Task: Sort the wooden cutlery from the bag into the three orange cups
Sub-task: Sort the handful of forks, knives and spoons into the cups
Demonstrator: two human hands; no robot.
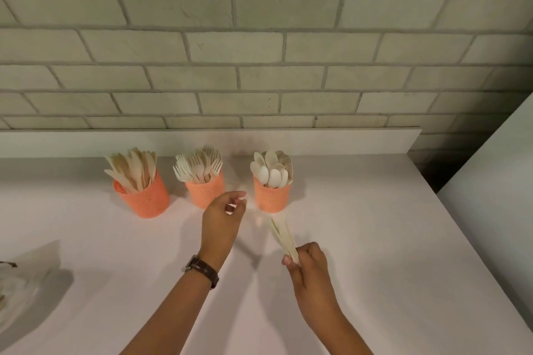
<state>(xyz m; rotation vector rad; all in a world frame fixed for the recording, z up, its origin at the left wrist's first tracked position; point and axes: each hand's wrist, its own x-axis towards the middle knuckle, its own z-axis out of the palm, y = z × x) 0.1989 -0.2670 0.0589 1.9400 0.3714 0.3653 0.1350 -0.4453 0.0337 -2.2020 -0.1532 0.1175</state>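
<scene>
Hands low over the white desk (375, 239), one gripping cutlery.
Right hand (310, 265) grips a bundle of wooden cutlery (284, 235) by its near end, the far end angled toward the orange spoon cup (272, 196). Left hand (223, 217), a watch (202, 269) on its wrist, hovers with fingers loosely curled, holding nothing, just before the orange fork cup (204, 192). Farthest left stands the orange knife cup (147, 199); the clear bag (23, 291) lies at the desk's left edge.
</scene>
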